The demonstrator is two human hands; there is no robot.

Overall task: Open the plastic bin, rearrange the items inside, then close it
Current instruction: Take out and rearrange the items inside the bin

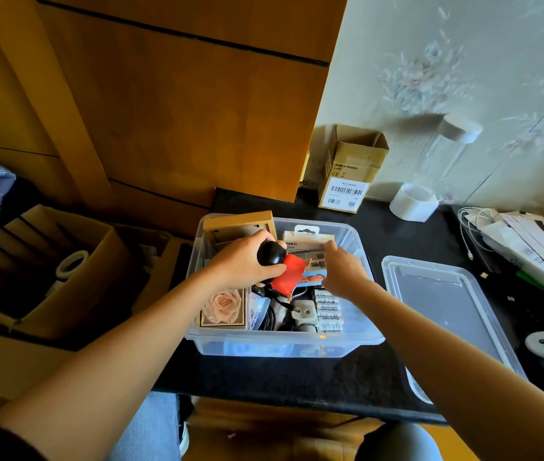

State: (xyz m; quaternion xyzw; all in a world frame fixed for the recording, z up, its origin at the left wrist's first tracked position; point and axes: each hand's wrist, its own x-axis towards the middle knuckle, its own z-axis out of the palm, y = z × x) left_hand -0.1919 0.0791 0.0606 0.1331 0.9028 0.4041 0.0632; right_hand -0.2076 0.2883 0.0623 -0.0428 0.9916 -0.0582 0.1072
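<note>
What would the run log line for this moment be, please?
bin: open | lid: on table, right of bin | left hand: grips black-and-red item | right hand: reaching into bin

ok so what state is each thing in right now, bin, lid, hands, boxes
bin: open, full of items
lid: off, lying flat on the counter right of the bin
left hand: grip closed round a black and red object over the bin
right hand: fingers reaching into the bin; grip cannot be told
small cardboard box: upright, top flaps open
large cardboard box: open
</note>
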